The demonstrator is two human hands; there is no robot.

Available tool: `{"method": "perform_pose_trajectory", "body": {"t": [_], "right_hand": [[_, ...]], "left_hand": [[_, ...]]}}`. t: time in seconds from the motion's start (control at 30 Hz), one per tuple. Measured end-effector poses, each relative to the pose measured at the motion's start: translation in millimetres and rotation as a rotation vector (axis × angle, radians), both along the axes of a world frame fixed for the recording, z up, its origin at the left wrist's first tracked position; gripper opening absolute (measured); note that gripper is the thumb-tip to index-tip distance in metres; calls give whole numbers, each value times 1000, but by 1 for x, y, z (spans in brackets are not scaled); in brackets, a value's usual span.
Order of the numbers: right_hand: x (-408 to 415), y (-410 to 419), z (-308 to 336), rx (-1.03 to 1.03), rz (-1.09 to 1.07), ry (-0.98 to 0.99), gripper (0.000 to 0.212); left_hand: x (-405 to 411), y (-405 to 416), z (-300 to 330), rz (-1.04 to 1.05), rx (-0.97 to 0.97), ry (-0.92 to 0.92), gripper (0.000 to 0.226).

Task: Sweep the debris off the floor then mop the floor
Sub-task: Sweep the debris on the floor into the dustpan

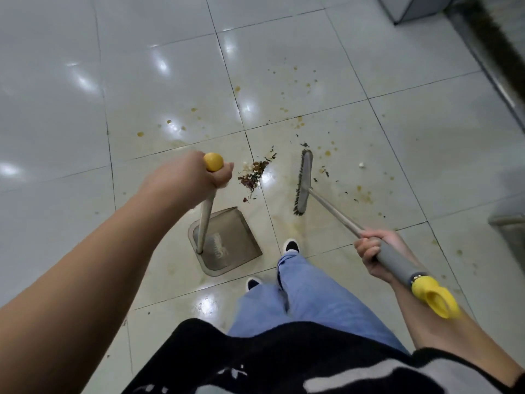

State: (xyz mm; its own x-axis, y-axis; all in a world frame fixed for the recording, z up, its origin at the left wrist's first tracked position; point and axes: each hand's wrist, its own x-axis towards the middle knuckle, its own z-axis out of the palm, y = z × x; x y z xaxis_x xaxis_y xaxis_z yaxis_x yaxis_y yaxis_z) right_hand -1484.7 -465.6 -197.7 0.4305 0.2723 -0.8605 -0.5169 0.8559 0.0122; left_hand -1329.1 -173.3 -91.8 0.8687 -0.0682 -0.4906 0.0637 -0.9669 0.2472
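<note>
Tiled floor (pixel 284 66); broom head (pixel 302 182) lengthwise front-to-back.

The dustpan (pixel 227 241) sits flat on the floor (pixel 56 109). Left of the dustpan and far beyond it the tiles are bare and wide open. Its pole (pixel 205 220) stands up from its back part. Just past its front edge lies a small pile of crumbs (pixel 253 174). Right of the pile the broom head (pixel 303 182) blocks the way. Two shoes (pixel 291 245) stand close by the dustpan's right side. Far right of the dustpan, a grey bin (pixel 510 228) and a dark wall strip (pixel 494 44) close off that side.
</note>
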Motion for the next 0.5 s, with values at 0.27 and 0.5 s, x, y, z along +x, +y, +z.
{"method": "perform_pose_trajectory", "body": {"t": [0.27, 0.5], "right_hand": [[-77, -33, -2, -215, -75, 214, 26], [-141, -95, -5, -265, -202, 215, 22]], "left_hand": [[-41, -56, 21, -161, -134, -49, 46], [-78, -143, 24, -270, -135, -48, 42]]}}
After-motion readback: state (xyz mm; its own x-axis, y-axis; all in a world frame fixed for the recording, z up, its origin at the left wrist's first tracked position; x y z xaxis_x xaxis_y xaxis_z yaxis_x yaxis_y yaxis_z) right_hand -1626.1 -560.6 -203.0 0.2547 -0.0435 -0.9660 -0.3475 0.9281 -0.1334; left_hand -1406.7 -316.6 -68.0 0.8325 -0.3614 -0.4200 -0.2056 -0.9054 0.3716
